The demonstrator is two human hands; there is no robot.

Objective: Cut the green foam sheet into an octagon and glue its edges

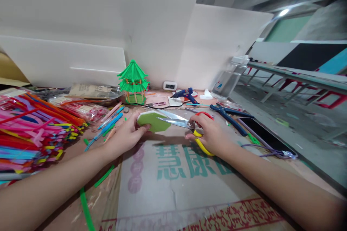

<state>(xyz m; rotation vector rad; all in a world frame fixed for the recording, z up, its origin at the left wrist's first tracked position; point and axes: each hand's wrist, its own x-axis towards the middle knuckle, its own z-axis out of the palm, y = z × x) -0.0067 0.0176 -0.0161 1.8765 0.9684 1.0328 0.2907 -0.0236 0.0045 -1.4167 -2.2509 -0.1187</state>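
My left hand [132, 130] pinches the left edge of a many-sided green board [155, 122] with a pale rim, held above the table. In my right hand [210, 131] is a pair of scissors [177, 122] with red and yellow handles, fingers through the loops. Their blades are apart and point left, one crossing in front of the green board and the other behind its upper edge. Whether they touch the board I cannot tell. Behind the hands stands a small green pagoda model [133, 83] with a two-tier roof on a round green base.
Bundles of coloured pipe cleaners [35, 126] fill the left side. At the back are a digital clock [170, 86], a blue glue gun [185, 94] and a water bottle [230, 77]. Pliers [230, 119] and a phone [267, 137] lie at right. A printed sheet [162, 195] covers the front.
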